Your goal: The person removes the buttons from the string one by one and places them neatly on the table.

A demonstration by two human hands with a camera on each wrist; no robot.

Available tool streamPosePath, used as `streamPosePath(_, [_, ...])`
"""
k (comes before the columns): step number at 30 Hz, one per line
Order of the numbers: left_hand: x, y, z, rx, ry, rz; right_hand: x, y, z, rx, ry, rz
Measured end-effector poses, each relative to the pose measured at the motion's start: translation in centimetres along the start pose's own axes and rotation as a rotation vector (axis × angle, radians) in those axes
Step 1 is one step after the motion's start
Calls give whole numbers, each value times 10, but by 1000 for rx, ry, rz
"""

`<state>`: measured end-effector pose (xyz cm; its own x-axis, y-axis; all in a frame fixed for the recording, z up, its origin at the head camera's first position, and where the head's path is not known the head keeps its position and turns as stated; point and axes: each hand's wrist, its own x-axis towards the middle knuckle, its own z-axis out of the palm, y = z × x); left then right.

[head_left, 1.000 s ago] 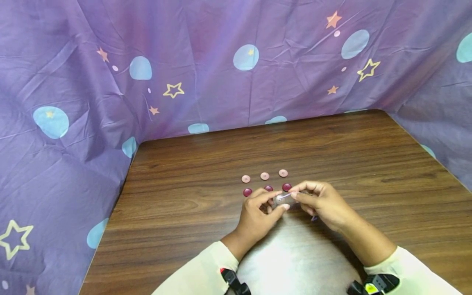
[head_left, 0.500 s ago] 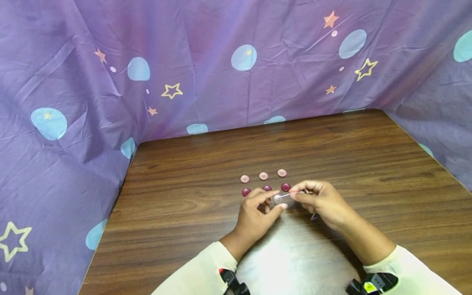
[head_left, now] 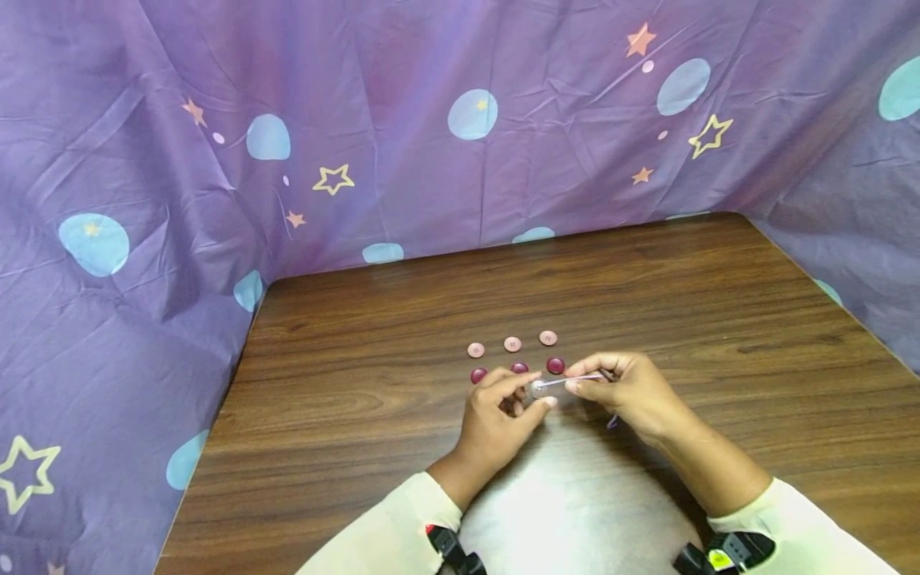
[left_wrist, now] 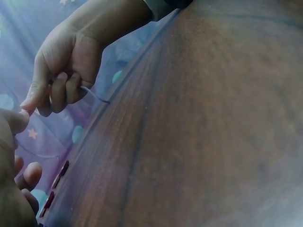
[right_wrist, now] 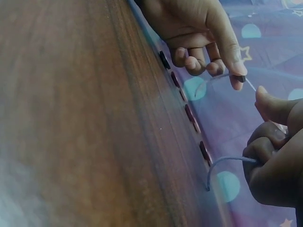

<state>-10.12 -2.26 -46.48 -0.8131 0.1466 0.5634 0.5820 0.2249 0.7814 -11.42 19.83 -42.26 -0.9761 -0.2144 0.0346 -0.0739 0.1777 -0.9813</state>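
Note:
In the head view my left hand [head_left: 496,419] holds a small pale grey button [head_left: 537,390] by its rim, between thumb and fingers, above the table. A thin lilac string [head_left: 557,382] runs from the button's face to my right hand [head_left: 636,397], whose thumb and index finger pinch it. The right wrist view shows the button [right_wrist: 240,78] edge-on and dark at the left fingertips, a short taut length of string crossing the gap between the hands. A loose tail of string [right_wrist: 222,160] hangs from the right hand's curled lower fingers.
On the wooden table [head_left: 359,335] behind my hands lies a row of pink buttons [head_left: 513,344]. Nearer is a row of dark red buttons [head_left: 556,366], partly covered by the left fingers. A purple patterned cloth [head_left: 410,120] hangs behind and beside the table.
The button and left hand have shifted slightly left, away from the right hand. A longer stretch of string now shows between the button and the right fingers. Both hands keep their hold.

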Motion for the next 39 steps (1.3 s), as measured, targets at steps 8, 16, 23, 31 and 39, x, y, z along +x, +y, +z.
streamPosePath(8, [2, 1, -2, 47, 19, 28, 1, -2, -3, -53, 31, -13])
streamPosePath(16, [4, -4, -7, 106, 50, 42, 1, -6, -7, -98, 55, 5])
streamPosePath(23, [3, -6, -9, 98, 54, 32, 2, -7, -11, -111, 74, 6])
streamPosePath(31, [2, -3, -11, 92, 62, 32, 1, -8, -16, -109, 93, 18])
streamPosePath(39, [-2, -2, -17, 108, 49, -26, -1, -5, -18, -120, 114, 19])
